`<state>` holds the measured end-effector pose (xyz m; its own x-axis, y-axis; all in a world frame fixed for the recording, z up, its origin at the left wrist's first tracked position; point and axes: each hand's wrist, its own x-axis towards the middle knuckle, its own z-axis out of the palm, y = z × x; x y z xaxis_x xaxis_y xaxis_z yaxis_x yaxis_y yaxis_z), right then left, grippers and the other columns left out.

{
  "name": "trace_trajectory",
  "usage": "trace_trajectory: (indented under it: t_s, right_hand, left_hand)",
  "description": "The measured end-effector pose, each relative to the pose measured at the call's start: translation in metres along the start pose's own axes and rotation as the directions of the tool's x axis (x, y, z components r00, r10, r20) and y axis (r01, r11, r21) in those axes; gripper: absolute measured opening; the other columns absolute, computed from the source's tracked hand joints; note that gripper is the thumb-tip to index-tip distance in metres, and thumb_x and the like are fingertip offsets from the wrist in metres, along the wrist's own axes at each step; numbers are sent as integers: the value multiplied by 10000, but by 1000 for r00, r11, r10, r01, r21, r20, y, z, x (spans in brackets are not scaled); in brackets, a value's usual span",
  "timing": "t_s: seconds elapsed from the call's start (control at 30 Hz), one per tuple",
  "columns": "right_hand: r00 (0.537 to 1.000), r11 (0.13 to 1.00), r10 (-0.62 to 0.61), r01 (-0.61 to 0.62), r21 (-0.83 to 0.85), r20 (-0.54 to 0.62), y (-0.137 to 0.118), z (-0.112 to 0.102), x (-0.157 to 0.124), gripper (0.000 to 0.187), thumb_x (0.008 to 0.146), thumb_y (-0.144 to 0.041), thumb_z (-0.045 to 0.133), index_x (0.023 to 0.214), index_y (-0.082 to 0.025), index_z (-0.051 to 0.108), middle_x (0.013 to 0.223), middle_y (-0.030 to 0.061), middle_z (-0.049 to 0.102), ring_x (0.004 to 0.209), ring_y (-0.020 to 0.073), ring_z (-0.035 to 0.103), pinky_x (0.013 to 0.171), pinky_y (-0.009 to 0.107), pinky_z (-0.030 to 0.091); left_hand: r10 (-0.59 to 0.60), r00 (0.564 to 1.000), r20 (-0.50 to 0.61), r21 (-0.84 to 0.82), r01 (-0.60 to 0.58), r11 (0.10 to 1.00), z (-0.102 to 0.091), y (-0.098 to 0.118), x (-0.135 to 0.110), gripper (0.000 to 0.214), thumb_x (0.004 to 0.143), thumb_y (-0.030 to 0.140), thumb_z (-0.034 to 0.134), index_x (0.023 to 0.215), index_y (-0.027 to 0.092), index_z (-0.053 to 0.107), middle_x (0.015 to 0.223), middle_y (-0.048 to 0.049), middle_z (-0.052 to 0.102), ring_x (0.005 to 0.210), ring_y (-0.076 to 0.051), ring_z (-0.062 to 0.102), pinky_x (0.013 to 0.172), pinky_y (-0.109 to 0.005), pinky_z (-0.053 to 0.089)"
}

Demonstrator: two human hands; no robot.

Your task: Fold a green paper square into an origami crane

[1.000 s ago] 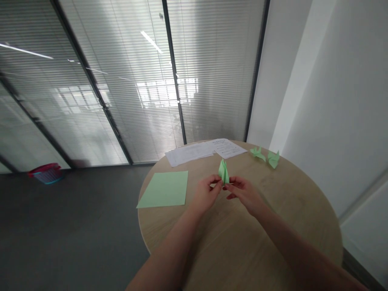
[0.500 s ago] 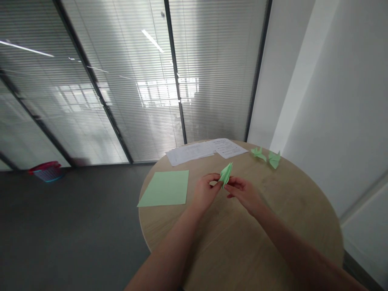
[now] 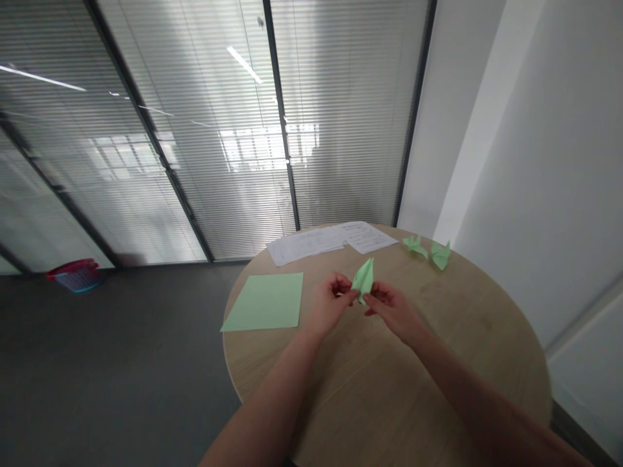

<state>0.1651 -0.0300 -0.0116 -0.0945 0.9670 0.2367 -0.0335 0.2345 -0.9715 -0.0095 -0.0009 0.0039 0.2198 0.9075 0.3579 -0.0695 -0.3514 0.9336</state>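
Observation:
A small folded green paper piece (image 3: pixel 364 277) stands up between my two hands above the round wooden table (image 3: pixel 389 389). My left hand (image 3: pixel 331 301) pinches its lower left side with fingers closed. My right hand (image 3: pixel 389 303) pinches its lower right side, fingers curled. The pointed tip of the paper leans up and to the right. A flat green paper square (image 3: pixel 265 301) lies on the table to the left of my left hand.
Two finished green folded figures (image 3: pixel 428 250) sit at the far right of the table near the white wall. White printed sheets (image 3: pixel 331 240) lie at the far edge. Glass walls with blinds stand behind. A red basket (image 3: pixel 73 275) sits on the grey floor, far left.
The folded piece stood upright a second ago, then tilted to the right. Both hands have drawn closer together around its base.

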Motion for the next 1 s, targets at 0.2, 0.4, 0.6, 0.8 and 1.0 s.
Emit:
trace_trajectory:
  t_s: [0.2,0.4,0.6,0.8,1.0]
  right_hand:
    - [999,999,-16,14,-38,-52,0,0,0,320,763,-456,760,951,-218,658,836,44,737,776,217,702,623,330,580]
    - [989,999,-13,18,29,-148,-1,5,0,503,727,-354,777,1136,-255,500,736,-19,730,675,212,722,574,314,565]
    - [996,994,74,-71,79,-41,-8,4,-2,507,700,-397,814,1142,-211,649,851,36,767,746,208,722,577,296,566]
    - [990,984,139,-141,110,19,-13,1,-4,395,676,-481,863,911,-183,755,866,68,775,772,207,710,616,304,573]
    - [989,977,147,-146,156,4,-13,-1,-4,393,649,-493,901,840,-182,754,825,70,770,726,204,706,682,343,597]
  left_hand:
    - [-64,998,21,-105,66,992,1,1,1,332,689,393,837,739,164,602,697,17,625,609,-110,600,576,-239,524]
    - [-197,980,24,-257,197,946,3,6,-2,430,626,356,887,911,176,620,735,15,676,631,-130,643,576,-243,543]
    - [-246,955,168,-182,275,944,2,13,-4,423,649,395,882,950,131,745,862,-55,738,687,-126,662,647,-243,543]
    - [-280,953,117,-157,296,942,0,8,-5,374,603,427,909,759,132,740,754,-47,723,658,-137,670,648,-253,540]
    - [-268,957,111,-150,283,947,3,7,-5,378,630,455,900,782,142,753,768,-45,730,641,-132,659,638,-262,560]
